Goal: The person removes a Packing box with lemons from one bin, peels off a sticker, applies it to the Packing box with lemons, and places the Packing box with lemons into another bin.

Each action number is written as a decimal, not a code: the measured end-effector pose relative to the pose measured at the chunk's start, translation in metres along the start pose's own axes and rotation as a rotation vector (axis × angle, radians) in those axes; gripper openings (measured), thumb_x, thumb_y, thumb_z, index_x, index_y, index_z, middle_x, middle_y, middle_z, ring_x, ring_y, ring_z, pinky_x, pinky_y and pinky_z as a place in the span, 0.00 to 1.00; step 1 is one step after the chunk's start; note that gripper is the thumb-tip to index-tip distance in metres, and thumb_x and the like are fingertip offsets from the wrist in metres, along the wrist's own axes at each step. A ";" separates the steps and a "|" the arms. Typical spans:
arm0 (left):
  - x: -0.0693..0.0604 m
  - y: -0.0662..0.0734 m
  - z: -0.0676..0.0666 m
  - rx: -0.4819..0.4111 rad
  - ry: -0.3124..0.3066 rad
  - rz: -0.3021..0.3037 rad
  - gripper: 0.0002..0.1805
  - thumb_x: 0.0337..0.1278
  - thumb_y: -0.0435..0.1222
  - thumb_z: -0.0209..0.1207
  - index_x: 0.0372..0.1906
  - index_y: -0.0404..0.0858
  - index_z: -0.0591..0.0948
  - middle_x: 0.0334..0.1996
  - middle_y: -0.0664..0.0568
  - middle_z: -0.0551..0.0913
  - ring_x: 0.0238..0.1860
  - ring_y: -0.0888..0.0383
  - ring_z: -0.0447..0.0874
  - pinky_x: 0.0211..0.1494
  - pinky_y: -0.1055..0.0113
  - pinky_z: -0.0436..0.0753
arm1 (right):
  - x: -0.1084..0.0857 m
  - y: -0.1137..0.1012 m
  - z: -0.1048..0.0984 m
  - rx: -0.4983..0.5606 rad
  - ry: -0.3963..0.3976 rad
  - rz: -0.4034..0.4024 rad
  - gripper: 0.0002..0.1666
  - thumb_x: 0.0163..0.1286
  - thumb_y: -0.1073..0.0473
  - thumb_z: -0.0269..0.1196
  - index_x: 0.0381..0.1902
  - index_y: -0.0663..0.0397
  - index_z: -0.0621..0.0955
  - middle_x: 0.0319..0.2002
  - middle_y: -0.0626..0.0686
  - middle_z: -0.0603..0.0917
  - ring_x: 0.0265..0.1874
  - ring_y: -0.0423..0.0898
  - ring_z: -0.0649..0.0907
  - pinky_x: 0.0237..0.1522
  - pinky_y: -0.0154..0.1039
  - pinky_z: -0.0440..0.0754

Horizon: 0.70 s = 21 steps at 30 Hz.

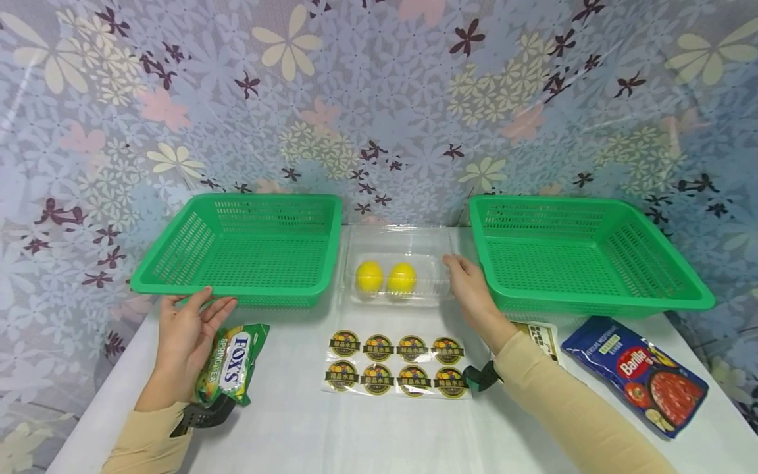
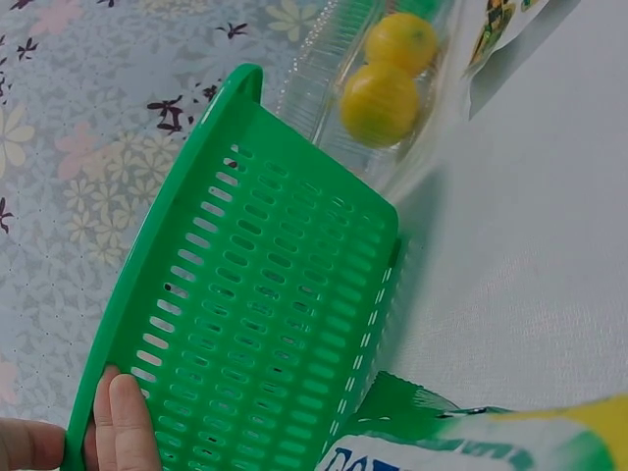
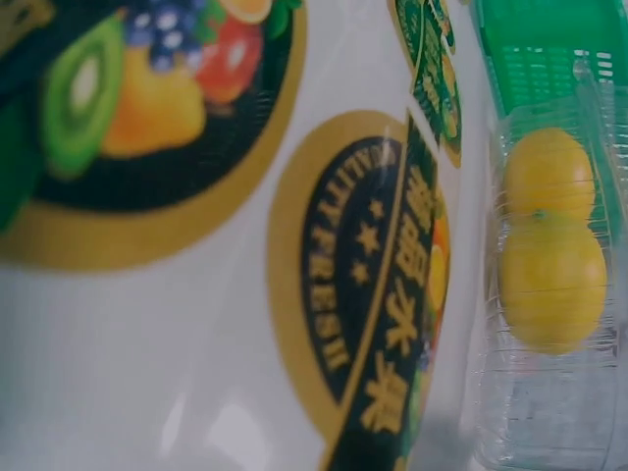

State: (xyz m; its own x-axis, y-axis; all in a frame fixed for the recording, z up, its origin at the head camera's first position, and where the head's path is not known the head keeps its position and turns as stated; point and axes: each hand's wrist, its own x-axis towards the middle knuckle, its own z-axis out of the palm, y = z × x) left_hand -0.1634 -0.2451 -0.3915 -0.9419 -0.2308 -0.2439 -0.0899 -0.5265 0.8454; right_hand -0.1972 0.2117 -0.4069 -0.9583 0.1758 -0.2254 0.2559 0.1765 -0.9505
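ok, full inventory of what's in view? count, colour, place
Floral cloth: 1, mostly pale blue, behind the table
Table: 1, white, beneath the goods
Baskets: 2, green, back left and back right
Plastic box: 1, clear, between the baskets
Fruits: 2, yellow, inside the box
Sticker sheet: 1, eight black-and-gold round stickers, in front of the box
Fox's packet: 1, green, beside the left hand
Barilla pouch: 1, blue, front right
Half-hidden packet: 1, white and gold, behind the right forearm
Wrist straps: 2, black, one per wrist
Sleeves: 2, beige, both arms
Left hand: 1, bare, gripping the left basket's rim
Right hand: 1, bare, at the box's right edge
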 end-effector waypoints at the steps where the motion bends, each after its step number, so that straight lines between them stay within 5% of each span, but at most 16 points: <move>1: 0.000 0.000 0.000 0.001 -0.001 0.001 0.23 0.80 0.34 0.57 0.60 0.46 0.54 0.50 0.50 0.68 0.40 0.54 0.93 0.58 0.67 0.93 | 0.001 0.000 0.000 -0.001 0.001 -0.001 0.43 0.87 0.43 0.47 0.87 0.61 0.53 0.87 0.61 0.54 0.87 0.59 0.53 0.91 0.57 0.51; 21: -0.003 0.000 0.001 0.035 -0.008 0.010 0.21 0.81 0.35 0.56 0.60 0.48 0.56 0.52 0.50 0.68 0.41 0.55 0.92 0.58 0.68 0.93 | 0.004 0.000 -0.001 -0.087 0.013 -0.008 0.44 0.87 0.40 0.46 0.87 0.59 0.53 0.87 0.61 0.53 0.87 0.61 0.54 0.91 0.58 0.53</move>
State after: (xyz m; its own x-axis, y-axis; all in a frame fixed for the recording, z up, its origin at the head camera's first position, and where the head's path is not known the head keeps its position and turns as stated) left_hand -0.1614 -0.2432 -0.3904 -0.9453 -0.2297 -0.2315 -0.0914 -0.4948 0.8642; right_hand -0.2013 0.2137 -0.4072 -0.9586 0.1866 -0.2149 0.2594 0.2616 -0.9297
